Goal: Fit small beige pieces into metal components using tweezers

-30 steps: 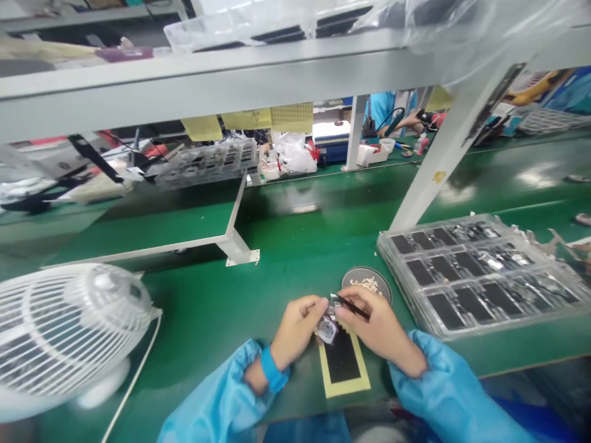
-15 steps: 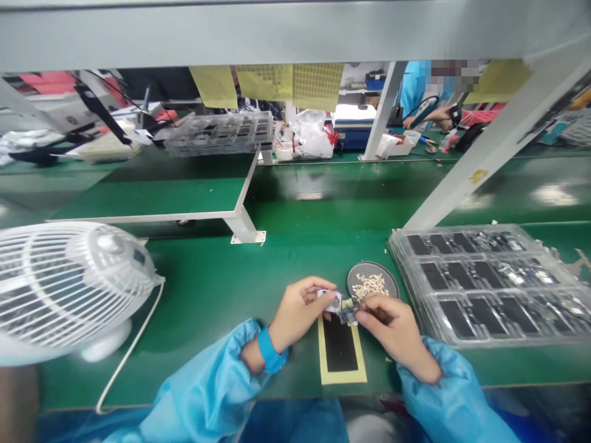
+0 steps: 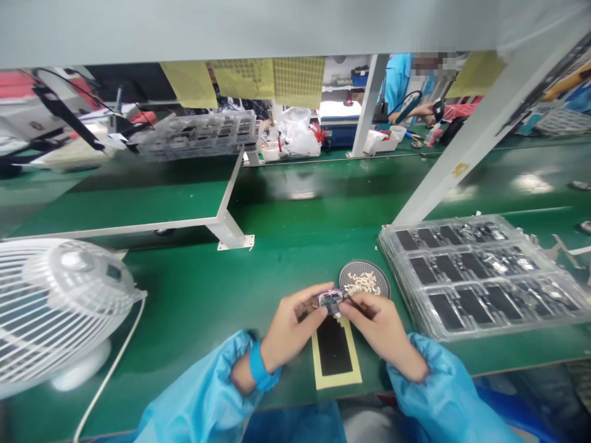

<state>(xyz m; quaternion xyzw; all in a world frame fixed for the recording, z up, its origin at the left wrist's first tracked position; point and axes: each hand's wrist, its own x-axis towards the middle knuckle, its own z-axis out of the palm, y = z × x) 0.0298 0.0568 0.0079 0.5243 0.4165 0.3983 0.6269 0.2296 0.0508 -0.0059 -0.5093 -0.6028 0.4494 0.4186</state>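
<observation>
My left hand (image 3: 295,317) is closed around a small pale device housing, holding it above the mat. A small circuit board (image 3: 330,301) with dark parts lies at the housing's open face. My right hand (image 3: 376,323) is closed, its thumb and fingers pinched at the board's right edge. Something thin and dark shows between those fingers; I cannot make out its kind. Below both hands lies a black rectangular pad (image 3: 335,351) with a yellow border. Just behind them sits a round dark mesh dish (image 3: 382,284) holding many small cream-coloured pieces (image 3: 362,282).
Stacked clear plastic trays (image 3: 418,307) with dark screens and small parts stand at right. A white fan (image 3: 69,307) and its cord occupy the left. Behind it is a raised green shelf (image 3: 184,203). A slanted white post (image 3: 434,172) rises at right; a co-worker (image 3: 399,80) is beyond.
The circuit board, earlier to the right of the housing, is now at the housing's face. My right hand has come closer to my left. The whole view has shifted slightly.
</observation>
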